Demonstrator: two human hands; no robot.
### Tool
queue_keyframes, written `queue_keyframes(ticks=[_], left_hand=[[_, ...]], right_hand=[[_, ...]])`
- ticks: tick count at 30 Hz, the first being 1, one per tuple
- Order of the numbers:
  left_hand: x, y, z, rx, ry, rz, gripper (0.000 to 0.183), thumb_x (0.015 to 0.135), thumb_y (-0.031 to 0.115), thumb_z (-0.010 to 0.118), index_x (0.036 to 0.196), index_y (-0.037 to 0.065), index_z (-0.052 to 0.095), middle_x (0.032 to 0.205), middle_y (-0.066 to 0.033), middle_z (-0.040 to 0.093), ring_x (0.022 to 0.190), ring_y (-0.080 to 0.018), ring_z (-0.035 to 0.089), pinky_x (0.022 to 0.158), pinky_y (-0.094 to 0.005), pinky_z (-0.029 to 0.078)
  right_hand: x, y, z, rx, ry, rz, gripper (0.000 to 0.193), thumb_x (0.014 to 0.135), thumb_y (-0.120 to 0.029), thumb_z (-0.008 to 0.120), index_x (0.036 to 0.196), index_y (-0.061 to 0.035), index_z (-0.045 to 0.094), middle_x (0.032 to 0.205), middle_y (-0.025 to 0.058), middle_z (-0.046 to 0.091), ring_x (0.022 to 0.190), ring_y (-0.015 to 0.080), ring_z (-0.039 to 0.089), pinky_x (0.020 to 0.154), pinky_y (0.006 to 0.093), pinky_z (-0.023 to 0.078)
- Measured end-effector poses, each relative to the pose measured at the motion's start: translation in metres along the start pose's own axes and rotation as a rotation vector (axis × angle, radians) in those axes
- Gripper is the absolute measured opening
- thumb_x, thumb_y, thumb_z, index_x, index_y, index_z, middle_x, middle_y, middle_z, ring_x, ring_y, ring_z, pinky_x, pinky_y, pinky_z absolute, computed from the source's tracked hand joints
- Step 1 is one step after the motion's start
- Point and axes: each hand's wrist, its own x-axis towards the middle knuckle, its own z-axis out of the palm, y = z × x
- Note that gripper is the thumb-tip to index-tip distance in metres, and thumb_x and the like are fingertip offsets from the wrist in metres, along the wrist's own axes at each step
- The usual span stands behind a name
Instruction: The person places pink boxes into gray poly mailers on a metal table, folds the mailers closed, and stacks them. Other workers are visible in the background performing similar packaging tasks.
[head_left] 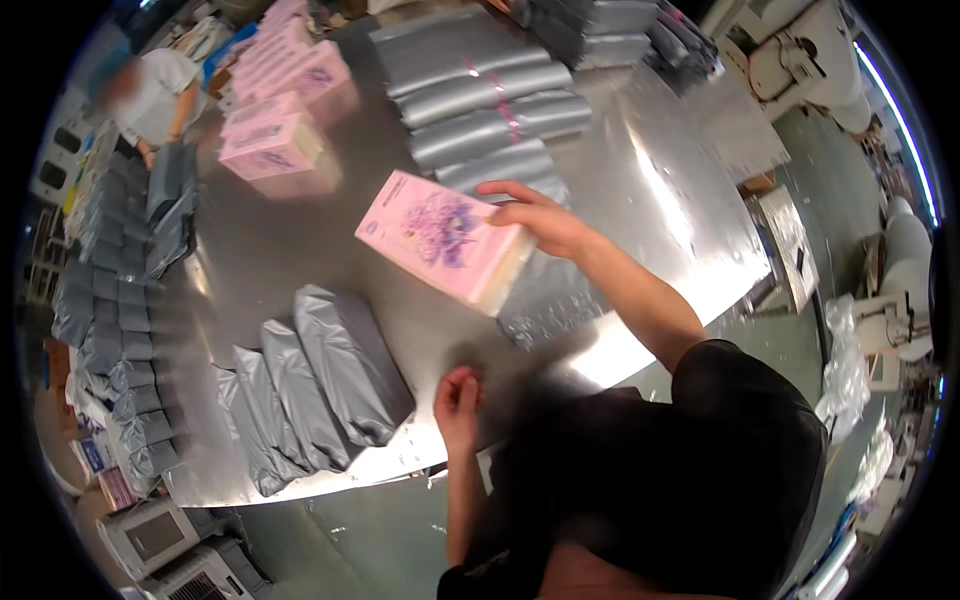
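My right hand (545, 222) grips a pink pack (432, 238) printed with purple flowers by its right end, thumb on top. The pack is tilted and held above the metal table (300, 245). Under it and my right forearm lies a flat grey plastic mailing bag (545, 300), partly hidden. My left hand (459, 400) is near the table's front edge with its fingers curled in; nothing shows in it. Just left of that hand stand several filled grey mailing bags (350, 365), leaning side by side.
More pink packs (268, 147) stand at the far left of the table. Stacks of grey mailing bags (480, 90) lie at the far side. Filled grey bags (100, 290) line the left edge, where another person (165, 90) works. Machines (800, 60) stand at right.
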Motion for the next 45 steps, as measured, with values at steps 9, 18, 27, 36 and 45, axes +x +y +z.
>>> queue_keyframes(ticks=[9, 18, 27, 36, 45], left_hand=[[0.038, 0.001, 0.140, 1.208, -0.289, 0.783, 0.027, 0.080, 0.007, 0.072, 0.106, 0.006, 0.067, 0.109, -0.0123, 0.062, 0.099, -0.0332, 0.061, 0.085, -0.0436, 0.052], [0.102, -0.051, 0.136, 0.925, -0.304, 0.372, 0.009, 0.085, 0.005, 0.069, 0.095, 0.003, 0.069, 0.085, -0.0067, 0.069, 0.075, -0.0200, 0.066, 0.068, -0.0350, 0.054], [0.057, -0.010, 0.153, 0.822, -0.225, 0.519, 0.006, 0.088, 0.006, 0.070, 0.093, 0.002, 0.067, 0.084, -0.0085, 0.067, 0.071, -0.0189, 0.063, 0.066, -0.0317, 0.052], [0.003, -0.016, 0.154, 1.088, -0.096, 0.761, 0.035, 0.086, 0.012, 0.070, 0.116, 0.007, 0.053, 0.107, -0.0170, 0.068, 0.095, -0.0432, 0.066, 0.085, -0.0518, 0.054], [-0.082, -0.074, 0.101, 1.020, -0.533, 0.088, 0.058, 0.089, 0.026, 0.068, 0.139, 0.003, 0.050, 0.133, -0.0292, 0.059, 0.126, -0.0470, 0.055, 0.106, -0.0512, 0.045]], right_hand=[[-0.286, 0.165, -0.090, -0.070, 0.218, 0.059, 0.086, 0.081, -0.001, 0.068, 0.158, -0.0115, 0.031, 0.149, 0.0125, 0.047, 0.132, 0.0257, 0.051, 0.109, 0.0397, 0.043], [-0.292, 0.160, -0.125, -0.758, 0.147, -0.149, 0.053, 0.086, -0.034, 0.078, 0.130, -0.0070, 0.065, 0.132, 0.0213, 0.061, 0.119, 0.0324, 0.063, 0.103, 0.0385, 0.050], [-0.147, 0.131, -0.159, -1.614, 0.619, -0.848, 0.014, 0.078, -0.020, 0.071, 0.090, -0.0150, 0.064, 0.087, 0.0055, 0.055, 0.082, 0.0257, 0.057, 0.075, 0.0380, 0.045], [-0.171, 0.162, -0.143, -1.366, 0.509, -0.783, 0.016, 0.082, -0.018, 0.069, 0.095, -0.0129, 0.061, 0.097, 0.0054, 0.067, 0.093, 0.0257, 0.063, 0.080, 0.0420, 0.047], [-0.256, 0.217, -0.152, -0.924, -0.124, 0.016, 0.035, 0.084, -0.017, 0.073, 0.117, -0.0107, 0.065, 0.107, 0.0131, 0.068, 0.104, 0.0249, 0.066, 0.090, 0.0408, 0.052]])
